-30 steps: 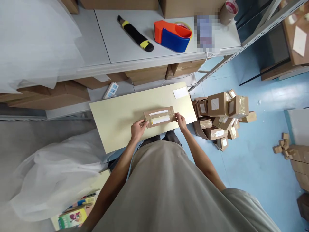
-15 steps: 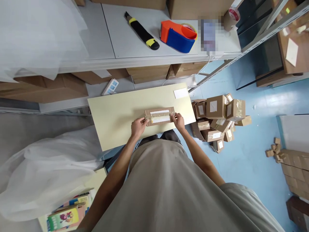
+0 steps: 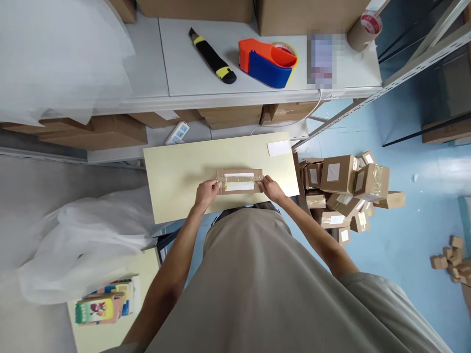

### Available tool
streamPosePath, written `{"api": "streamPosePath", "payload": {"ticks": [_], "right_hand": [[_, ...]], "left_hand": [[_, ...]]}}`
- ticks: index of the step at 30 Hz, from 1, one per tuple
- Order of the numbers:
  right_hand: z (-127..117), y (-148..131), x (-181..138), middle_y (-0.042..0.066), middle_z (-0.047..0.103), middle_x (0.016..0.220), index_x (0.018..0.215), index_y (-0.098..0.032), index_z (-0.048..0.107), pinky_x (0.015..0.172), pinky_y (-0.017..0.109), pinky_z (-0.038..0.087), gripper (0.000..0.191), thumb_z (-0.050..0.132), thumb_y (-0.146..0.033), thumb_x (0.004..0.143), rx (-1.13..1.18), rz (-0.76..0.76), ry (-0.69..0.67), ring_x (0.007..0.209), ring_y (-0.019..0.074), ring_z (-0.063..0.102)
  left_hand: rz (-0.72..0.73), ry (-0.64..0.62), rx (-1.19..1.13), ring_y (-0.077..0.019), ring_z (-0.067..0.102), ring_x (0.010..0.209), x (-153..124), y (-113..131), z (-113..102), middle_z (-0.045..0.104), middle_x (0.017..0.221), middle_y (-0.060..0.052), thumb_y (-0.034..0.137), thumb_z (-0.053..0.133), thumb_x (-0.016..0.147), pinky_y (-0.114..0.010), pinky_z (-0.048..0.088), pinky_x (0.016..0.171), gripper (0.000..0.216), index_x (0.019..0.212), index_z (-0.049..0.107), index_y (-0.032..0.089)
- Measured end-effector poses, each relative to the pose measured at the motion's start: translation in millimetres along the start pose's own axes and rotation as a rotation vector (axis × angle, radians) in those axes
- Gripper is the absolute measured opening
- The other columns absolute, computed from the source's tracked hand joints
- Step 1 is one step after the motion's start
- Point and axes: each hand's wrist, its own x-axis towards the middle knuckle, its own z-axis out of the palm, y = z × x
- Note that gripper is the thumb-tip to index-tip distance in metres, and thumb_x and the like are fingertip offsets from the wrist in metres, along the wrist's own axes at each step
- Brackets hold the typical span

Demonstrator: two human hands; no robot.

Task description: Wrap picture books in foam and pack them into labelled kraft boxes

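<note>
A small long cardboard box [image 3: 239, 174] with clear tape and white labels on its top lies near the front edge of the pale yellow table [image 3: 176, 171]. My left hand [image 3: 206, 192] has its fingers closed on the box's left end. At the opposite end, my right hand [image 3: 271, 188] pinches the right edge of the box. Both hands' undersides are hidden. A white paper slip [image 3: 278, 148] lies at the table's back right corner.
On the shelf ahead are a utility knife [image 3: 212, 55], an orange and blue tape dispenser [image 3: 268, 63] and a tape roll [image 3: 365, 30]. Taped cartons [image 3: 336, 172] are piled on the right. Books [image 3: 96, 311] and white plastic sheeting [image 3: 84, 245] are at lower left.
The box has shifted slightly left in view and sits more level, with both hands still at its ends. The head view has moved a little.
</note>
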Motion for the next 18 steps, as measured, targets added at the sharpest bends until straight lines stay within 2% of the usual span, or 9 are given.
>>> {"api": "streamPosePath", "payload": {"ticks": [2, 4, 7, 9, 14, 16, 18], "right_hand": [[-14, 8, 4, 0.016, 0.067, 0.132, 0.138, -0.012, 0.064, 0.093, 0.034, 0.059, 0.039, 0.038, -0.037, 0.124, -0.019, -0.037, 0.008, 0.101, 0.0246, 0.072], [-27, 17, 9, 0.020, 0.065, 0.142, 0.150, -0.011, 0.059, 0.098, 0.037, 0.060, 0.044, 0.034, -0.035, 0.123, -0.020, -0.066, 0.045, 0.111, 0.0274, 0.073], [-39, 31, 16, 0.023, 0.062, 0.155, 0.165, -0.011, 0.049, 0.105, 0.042, 0.061, 0.051, 0.032, -0.031, 0.121, -0.019, -0.102, 0.033, 0.125, 0.0310, 0.071], [-40, 40, 22, 0.022, 0.060, 0.163, 0.169, -0.012, 0.046, 0.108, 0.044, 0.061, 0.055, 0.034, -0.028, 0.119, -0.012, -0.113, -0.012, 0.132, 0.0319, 0.070], [-24, 62, 36, 0.020, 0.055, 0.174, 0.176, -0.011, 0.040, 0.121, 0.045, 0.056, 0.063, 0.035, -0.018, 0.114, 0.045, -0.153, -0.083, 0.147, 0.0301, 0.065], [-16, 71, 40, 0.020, 0.056, 0.173, 0.176, -0.009, 0.041, 0.125, 0.047, 0.054, 0.064, 0.037, -0.017, 0.113, 0.072, -0.186, -0.107, 0.148, 0.0307, 0.064], [-10, 83, 44, 0.021, 0.059, 0.171, 0.175, -0.010, 0.043, 0.126, 0.049, 0.053, 0.063, 0.038, -0.018, 0.112, 0.105, -0.196, -0.105, 0.147, 0.0322, 0.065]], "left_hand": [[0.039, 0.012, -0.035, -0.0254, 0.075, 0.091, 1, 9, 0, 0.081, 0.091, -0.009, 0.040, 0.055, 0.102, -0.033, 0.054, 0.086, 0.034, 0.077, 0.072, 0.024], [0.042, 0.081, -0.120, -0.0247, 0.076, 0.101, 2, 20, 5, 0.083, 0.105, -0.010, 0.037, 0.055, 0.101, -0.032, 0.057, 0.095, 0.029, 0.086, 0.075, 0.024], [-0.089, 0.256, -0.220, -0.0249, 0.078, 0.112, 4, 39, 20, 0.081, 0.126, -0.013, 0.034, 0.059, 0.099, -0.034, 0.058, 0.107, 0.025, 0.103, 0.080, 0.021], [-0.199, 0.317, -0.243, -0.0255, 0.079, 0.112, 6, 49, 31, 0.081, 0.128, -0.014, 0.031, 0.063, 0.096, -0.036, 0.059, 0.109, 0.024, 0.107, 0.081, 0.020], [-0.417, 0.241, -0.282, -0.0305, 0.082, 0.115, 6, 60, 53, 0.086, 0.121, -0.013, 0.024, 0.067, 0.093, -0.042, 0.061, 0.111, 0.024, 0.109, 0.083, 0.019], [-0.459, 0.209, -0.311, -0.0315, 0.080, 0.122, 1, 60, 59, 0.085, 0.129, -0.015, 0.022, 0.064, 0.096, -0.044, 0.060, 0.114, 0.033, 0.123, 0.081, 0.018], [-0.463, 0.251, -0.327, -0.0316, 0.076, 0.133, -7, 61, 64, 0.080, 0.143, -0.017, 0.021, 0.062, 0.097, -0.045, 0.058, 0.118, 0.046, 0.142, 0.074, 0.017]]}}
